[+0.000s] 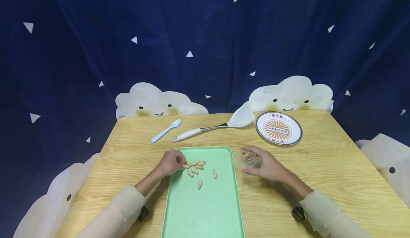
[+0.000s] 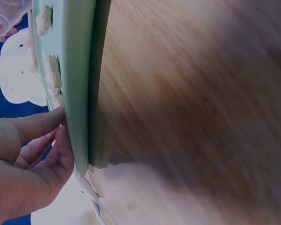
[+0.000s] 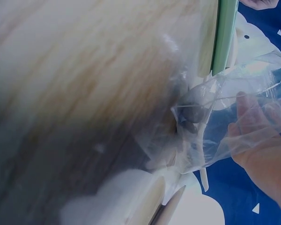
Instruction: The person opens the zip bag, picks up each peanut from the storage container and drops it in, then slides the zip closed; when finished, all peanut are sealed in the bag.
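Several unshelled peanuts point(image 1: 195, 170) lie on the upper part of a light green tray point(image 1: 205, 209). My left hand point(image 1: 171, 162) is at the tray's upper left edge, with thumb and fingertips brought together on a peanut point(image 1: 186, 166). In the left wrist view most of that peanut is hidden, and other peanuts point(image 2: 52, 74) lie just beyond the fingertips. Right of the tray, my right hand point(image 1: 264, 164) holds a clear plastic bag point(image 1: 240, 159) between thumb and fingers, its mouth spread. A dark shape shows through the bag point(image 3: 215, 136) in the right wrist view; I cannot tell what it is.
Behind the tray lie a light blue spoon point(image 1: 166, 131) and a white spatula point(image 1: 241, 117) with a long handle. A patterned plate point(image 1: 279, 128) sits at the back right of the wooden table point(image 1: 333, 159). A dark blue curtain point(image 1: 205, 24) hangs behind.
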Demonstrator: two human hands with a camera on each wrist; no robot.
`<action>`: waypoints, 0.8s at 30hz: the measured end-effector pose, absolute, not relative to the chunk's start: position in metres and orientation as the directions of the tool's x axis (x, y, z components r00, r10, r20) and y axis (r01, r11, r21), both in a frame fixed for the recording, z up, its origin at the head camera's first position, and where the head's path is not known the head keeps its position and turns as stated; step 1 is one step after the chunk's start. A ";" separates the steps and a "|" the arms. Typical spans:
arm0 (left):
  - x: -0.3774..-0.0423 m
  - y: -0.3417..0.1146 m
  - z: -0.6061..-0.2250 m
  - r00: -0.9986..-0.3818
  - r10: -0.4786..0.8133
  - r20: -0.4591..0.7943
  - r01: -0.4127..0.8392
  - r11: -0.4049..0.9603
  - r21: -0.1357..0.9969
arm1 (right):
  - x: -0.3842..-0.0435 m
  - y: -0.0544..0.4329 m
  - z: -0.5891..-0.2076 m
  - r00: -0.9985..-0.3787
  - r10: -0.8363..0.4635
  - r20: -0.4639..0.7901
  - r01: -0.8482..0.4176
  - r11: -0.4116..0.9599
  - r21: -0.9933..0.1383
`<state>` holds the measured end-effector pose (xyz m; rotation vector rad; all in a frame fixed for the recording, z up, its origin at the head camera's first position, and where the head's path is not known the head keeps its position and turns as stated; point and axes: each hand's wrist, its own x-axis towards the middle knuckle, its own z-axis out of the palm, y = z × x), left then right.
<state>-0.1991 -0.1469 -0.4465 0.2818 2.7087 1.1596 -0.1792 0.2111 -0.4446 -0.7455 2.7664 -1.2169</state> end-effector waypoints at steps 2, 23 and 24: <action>-0.199 -0.146 -0.447 -0.963 0.254 -0.089 0.111 0.676 0.729 | -0.179 0.211 -0.445 -0.886 -0.435 0.158 -0.411 0.581 -0.702; -0.202 -0.144 -0.425 -0.936 0.314 -0.158 0.096 0.659 0.746 | -0.180 0.212 -0.447 -0.893 -0.422 0.157 -0.401 0.585 -0.705; -0.202 -0.142 -0.422 -0.932 0.325 -0.159 0.097 0.649 0.755 | -0.180 0.212 -0.447 -0.894 -0.420 0.156 -0.399 0.586 -0.706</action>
